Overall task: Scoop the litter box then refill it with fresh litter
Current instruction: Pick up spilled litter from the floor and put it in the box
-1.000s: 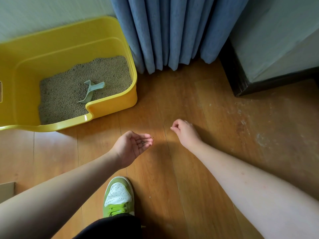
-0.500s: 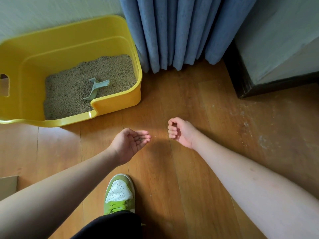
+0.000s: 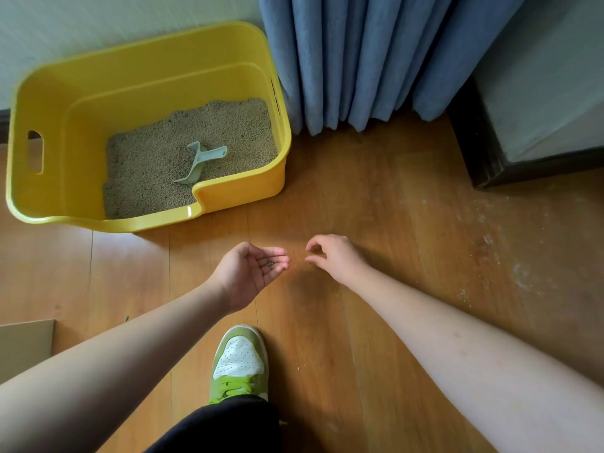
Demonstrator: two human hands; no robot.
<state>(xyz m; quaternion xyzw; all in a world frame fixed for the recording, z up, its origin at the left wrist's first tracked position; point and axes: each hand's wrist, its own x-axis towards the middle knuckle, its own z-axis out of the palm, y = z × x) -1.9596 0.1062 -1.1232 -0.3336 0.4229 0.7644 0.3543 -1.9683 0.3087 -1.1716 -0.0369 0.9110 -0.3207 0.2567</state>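
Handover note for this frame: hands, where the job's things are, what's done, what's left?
Left hand: palm up, cupped over the floor, a few small grains lying in it.
Right hand: just right of it, low over the floor, thumb and forefinger curved toward each other; nothing visible between them.
Litter box: yellow, on the floor by the wall and the blue curtain, litter covering its bottom.
Scoop: lying on the litter, near the front notch, untouched.
Done: cannot tell from this frame whether scooping or refilling has happened.
Left: gather stray grains scattered on the floor at right, tip them in.
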